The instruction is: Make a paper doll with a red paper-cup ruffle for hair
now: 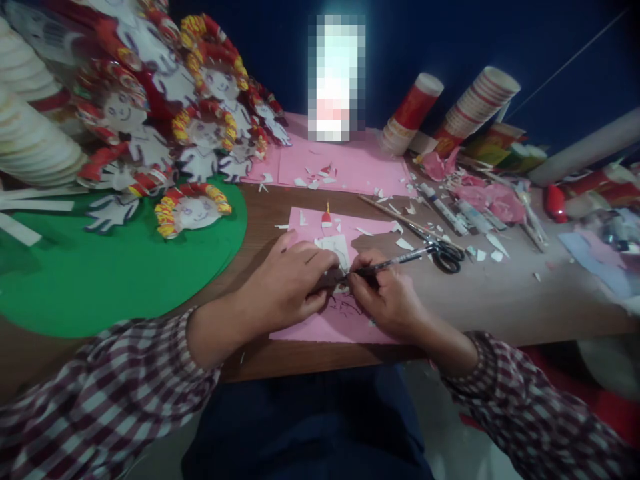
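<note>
A sheet of pink paper (300,327) lies at the table's front edge, with dark pen marks on its lower part. On it rests a small white paper piece (336,247) with faint lines. My left hand (305,270) is closed at the left side of this piece, its fingertips pressing on it. My right hand (383,290) pinches a dark pen (400,259) near its tip, which meets the white paper close to my left fingertips. The exact tip is partly hidden by the fingers. A small red and yellow paper piece (327,217) lies just above.
Black scissors (445,255) lie right of the pen, among paper scraps and markers (443,207). Green round sheets (125,273) and several paper figures (200,133) are at left. Stacked paper cups (477,107) stand at the back right, near a bright blurred screen (337,73).
</note>
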The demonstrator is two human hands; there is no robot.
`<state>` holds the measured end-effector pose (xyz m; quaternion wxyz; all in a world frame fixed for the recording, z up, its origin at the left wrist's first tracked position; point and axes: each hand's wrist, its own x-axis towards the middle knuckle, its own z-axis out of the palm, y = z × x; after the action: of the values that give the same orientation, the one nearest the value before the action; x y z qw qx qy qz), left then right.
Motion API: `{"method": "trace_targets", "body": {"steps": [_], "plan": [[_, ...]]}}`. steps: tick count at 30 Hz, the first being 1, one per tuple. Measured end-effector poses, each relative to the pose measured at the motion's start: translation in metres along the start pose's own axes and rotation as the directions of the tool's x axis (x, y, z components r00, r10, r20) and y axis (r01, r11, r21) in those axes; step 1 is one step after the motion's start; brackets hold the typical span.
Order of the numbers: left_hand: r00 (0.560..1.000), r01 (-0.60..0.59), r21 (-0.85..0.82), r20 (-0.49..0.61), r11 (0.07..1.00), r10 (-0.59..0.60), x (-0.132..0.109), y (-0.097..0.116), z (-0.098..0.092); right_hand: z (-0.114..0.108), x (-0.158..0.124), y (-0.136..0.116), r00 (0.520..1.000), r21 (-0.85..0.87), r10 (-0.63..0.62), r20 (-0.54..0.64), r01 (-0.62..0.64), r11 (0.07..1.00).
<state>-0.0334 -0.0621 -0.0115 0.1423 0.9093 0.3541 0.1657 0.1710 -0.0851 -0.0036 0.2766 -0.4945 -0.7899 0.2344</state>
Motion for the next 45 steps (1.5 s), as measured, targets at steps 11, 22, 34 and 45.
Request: {"method": "trace_targets", "body": {"steps": [11,22,34,45], "plan": [[1.000,0.004,-0.008,0.000,1.000,-0.004,-0.0002,-0.0003,0.0001,0.0003,-0.0007,-0.0006,1.000,-0.028,0.029,0.008,-0.029,0.999],[0.999,0.003,-0.014,0.037,1.000,-0.002,0.0018,0.0021,-0.0036,0.0007,-0.0006,-0.0015,0.999,-0.011,0.042,0.002,-0.042,0.999],[0.998,-0.020,-0.012,0.054,1.000,0.021,0.0018,0.0023,-0.0051,0.0002,-0.0007,-0.0014,0.999,0.026,0.048,0.023,-0.048,0.998],[0.999,-0.044,-0.018,0.029,0.999,0.045,0.0022,0.0009,-0.0038,0.0001,-0.0014,0.0012,1.000,0.027,0.005,0.022,-0.005,1.000]]}}
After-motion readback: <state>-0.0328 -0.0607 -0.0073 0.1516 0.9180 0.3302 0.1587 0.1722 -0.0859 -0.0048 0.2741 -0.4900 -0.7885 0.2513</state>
